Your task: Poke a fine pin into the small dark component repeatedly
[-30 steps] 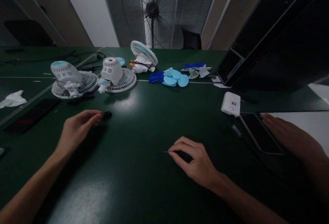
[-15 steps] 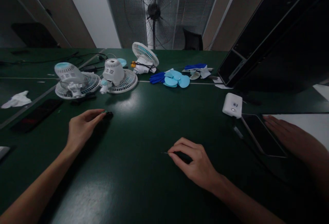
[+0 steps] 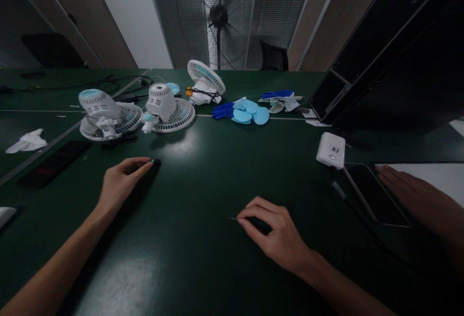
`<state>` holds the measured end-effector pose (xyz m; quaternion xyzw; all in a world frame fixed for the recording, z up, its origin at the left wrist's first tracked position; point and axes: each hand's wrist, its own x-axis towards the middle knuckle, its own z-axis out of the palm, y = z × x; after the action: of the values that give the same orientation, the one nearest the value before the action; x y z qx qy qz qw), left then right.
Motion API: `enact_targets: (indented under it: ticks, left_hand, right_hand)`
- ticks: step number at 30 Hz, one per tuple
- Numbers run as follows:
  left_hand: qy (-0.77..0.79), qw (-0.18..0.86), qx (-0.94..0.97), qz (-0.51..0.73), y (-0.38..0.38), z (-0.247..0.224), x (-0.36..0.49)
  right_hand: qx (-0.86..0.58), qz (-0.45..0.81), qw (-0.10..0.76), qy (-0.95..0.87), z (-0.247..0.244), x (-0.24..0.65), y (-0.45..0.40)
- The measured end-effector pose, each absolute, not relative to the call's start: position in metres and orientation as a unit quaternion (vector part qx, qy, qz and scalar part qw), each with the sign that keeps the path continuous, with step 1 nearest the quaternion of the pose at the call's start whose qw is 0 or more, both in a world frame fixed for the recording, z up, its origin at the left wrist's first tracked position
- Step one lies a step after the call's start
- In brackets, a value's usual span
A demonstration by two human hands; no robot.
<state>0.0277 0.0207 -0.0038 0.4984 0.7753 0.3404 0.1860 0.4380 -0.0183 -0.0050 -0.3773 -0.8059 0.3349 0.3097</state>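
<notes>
My left hand [image 3: 121, 180] rests low over the dark green table [image 3: 188, 258], thumb and fingers pinched on a small black piece [image 3: 156, 162] with a bit of green on it. Most of that piece is hidden by the fingertips. Nearer to me, my right hand [image 3: 273, 231] is closed in a pinch on a thin, pointed metal rod [image 3: 232, 218]. Its tip points left, and whatever lies inside the palm is dark and hard to make out. Both hands are well apart from each other.
Three small white fans, [image 3: 103, 115] the leftmost, lie towards the back. Near them are light blue fan blades [image 3: 250, 112] and blue gloves [image 3: 223, 110]. A black phone [image 3: 54, 164] lies left. At right are a white box [image 3: 331, 150], a tablet [image 3: 375, 194], another person's hand [image 3: 406, 188] and a big black screen [image 3: 395, 64].
My left hand has slid slightly to the right with the small black piece. The right hand keeps its pinch in nearly the same spot. The whole view has shifted a little.
</notes>
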Motion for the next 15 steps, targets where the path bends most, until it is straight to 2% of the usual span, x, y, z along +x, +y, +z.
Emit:
enact_targets:
  ticks: [15]
  left_hand:
    - [0.785,0.165,0.513,0.305,0.0216,-0.0056,0.0271]
  right_hand:
    - [-0.375,0.320,0.309,-0.813,-0.0075,0.4383,-0.0190]
